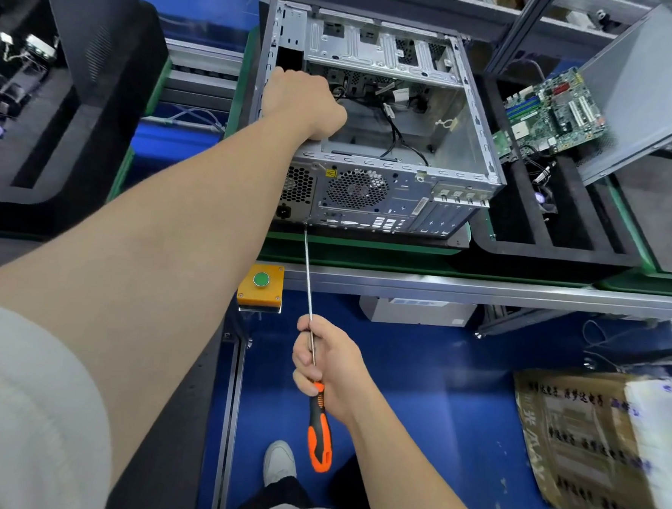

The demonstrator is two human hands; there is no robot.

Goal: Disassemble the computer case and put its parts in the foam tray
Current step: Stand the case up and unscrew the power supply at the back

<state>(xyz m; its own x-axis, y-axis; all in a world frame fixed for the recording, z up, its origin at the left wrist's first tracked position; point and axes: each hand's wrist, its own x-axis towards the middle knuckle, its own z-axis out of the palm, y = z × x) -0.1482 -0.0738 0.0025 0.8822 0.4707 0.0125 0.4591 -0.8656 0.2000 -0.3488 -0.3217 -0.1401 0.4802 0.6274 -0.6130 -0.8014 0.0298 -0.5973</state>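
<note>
An open computer case is lying on its side in the upper middle of the frame, on a green-edged pallet, its rear panel with fan grille and ports facing the viewer; loose black cables are showing inside its bare metal shell. The person's left hand is reaching in from the lower left and gripping the case's left wall, fingers curling over the edge and out of sight. The right hand, in the lower middle, is wrapping its fingers tightly round a long screwdriver where the thin steel shaft is meeting the orange and black handle; the tip is touching the lower left corner of the rear panel. A black foam tray is sitting just right of the case, holding a green motherboard that is leaning upright; a grey side panel is tilting above it at the upper right. A yellow box with a green button is hanging on the bench rail; a cardboard box is blurring at the lower right.
</note>
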